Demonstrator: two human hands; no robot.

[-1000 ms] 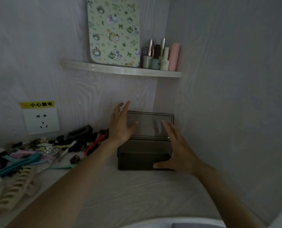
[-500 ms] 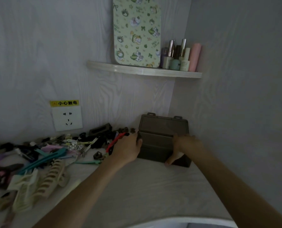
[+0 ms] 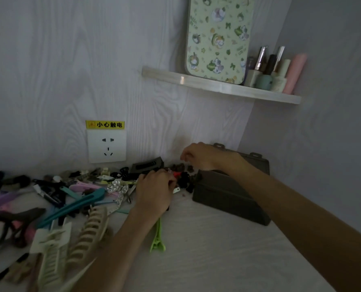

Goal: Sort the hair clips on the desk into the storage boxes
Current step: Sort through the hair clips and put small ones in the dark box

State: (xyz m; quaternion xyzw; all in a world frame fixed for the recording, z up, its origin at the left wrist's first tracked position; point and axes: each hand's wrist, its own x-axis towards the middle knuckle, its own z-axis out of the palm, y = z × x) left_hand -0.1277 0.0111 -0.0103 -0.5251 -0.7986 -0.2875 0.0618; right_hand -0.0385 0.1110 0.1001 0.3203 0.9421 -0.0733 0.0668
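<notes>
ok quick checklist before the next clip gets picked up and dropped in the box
1. Storage box lid open to take clips: not ok, the dark box sits shut in the corner.
2. Left hand on a clip: cannot tell, its curled fingers cover what is under them at the pile's edge.
3. Right hand free: cannot tell, fingers pinched above the small dark clips, nothing clearly held.
4. Bare desk in front of the box: ok.
5. Green clip in reach: ok, it lies partly under the left wrist.
6. Second storage box present: cannot tell, only one shows.
</notes>
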